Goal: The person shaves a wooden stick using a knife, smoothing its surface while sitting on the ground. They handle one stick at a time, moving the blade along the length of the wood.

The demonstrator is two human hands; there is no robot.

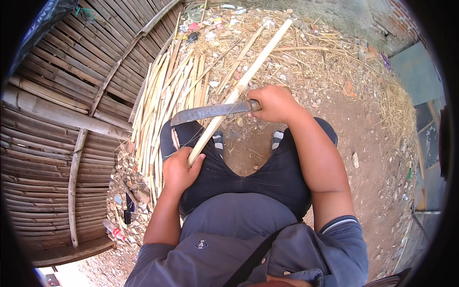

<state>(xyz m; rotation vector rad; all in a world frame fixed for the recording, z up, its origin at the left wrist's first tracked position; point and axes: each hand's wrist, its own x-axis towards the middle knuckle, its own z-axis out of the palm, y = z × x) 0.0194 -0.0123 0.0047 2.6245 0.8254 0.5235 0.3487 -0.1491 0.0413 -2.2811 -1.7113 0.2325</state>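
Observation:
My left hand is closed round the near end of a long pale bamboo strip, over my left thigh. The strip slants away to the upper right, its far end above the littered ground. In my right hand is the short handle of a machete, gripped firmly. Its broad, dark, worn blade points left and lies across the strip, a little beyond my left hand. Whether the edge has cut into the strip I cannot make out. A small torn sliver rests on my left thigh.
A pile of split bamboo strips lies to my left, beside a slatted bamboo wall. Straw and shavings cover the ground ahead. More straw is heaped at the right near a grey panel. A plastic bottle lies at lower left.

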